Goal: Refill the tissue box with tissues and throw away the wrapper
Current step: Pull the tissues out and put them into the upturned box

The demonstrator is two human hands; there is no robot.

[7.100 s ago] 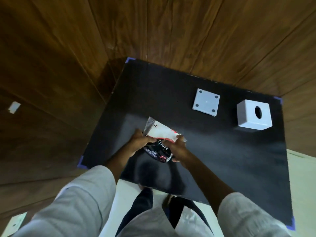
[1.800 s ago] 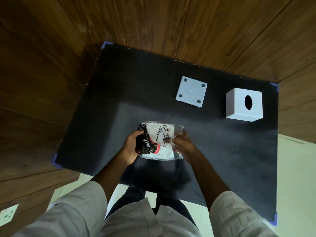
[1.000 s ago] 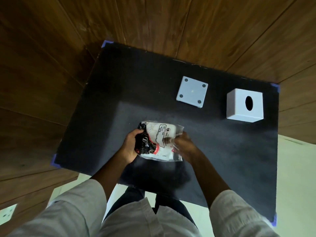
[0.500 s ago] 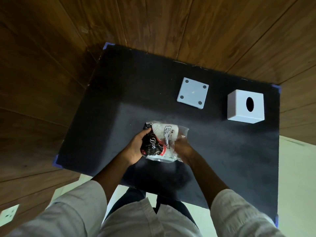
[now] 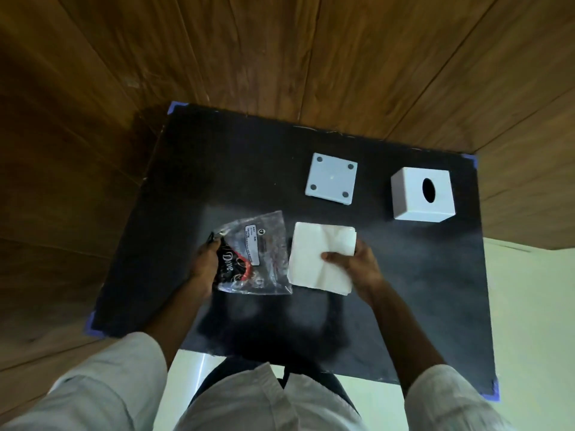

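A white stack of tissues (image 5: 317, 253) is out of its wrapper, held flat over the black table by my right hand (image 5: 357, 267), thumb on top. My left hand (image 5: 205, 262) grips the left end of the clear and black plastic wrapper (image 5: 255, 258), which looks empty and lies just left of the stack. The white tissue box cover (image 5: 423, 194) with its oval slot facing up stands at the back right. Its flat white base (image 5: 331, 179), with four round feet showing, lies separately to the left of the cover.
The black table top (image 5: 420, 290) has blue tape at its corners. Wooden panelled walls (image 5: 280, 51) close in behind and to the left. A pale floor (image 5: 535, 306) shows at the right and under me.
The tissue stack has come out of the wrapper to the right in my right hand. The wrapper stays in my left hand, now flat and empty.
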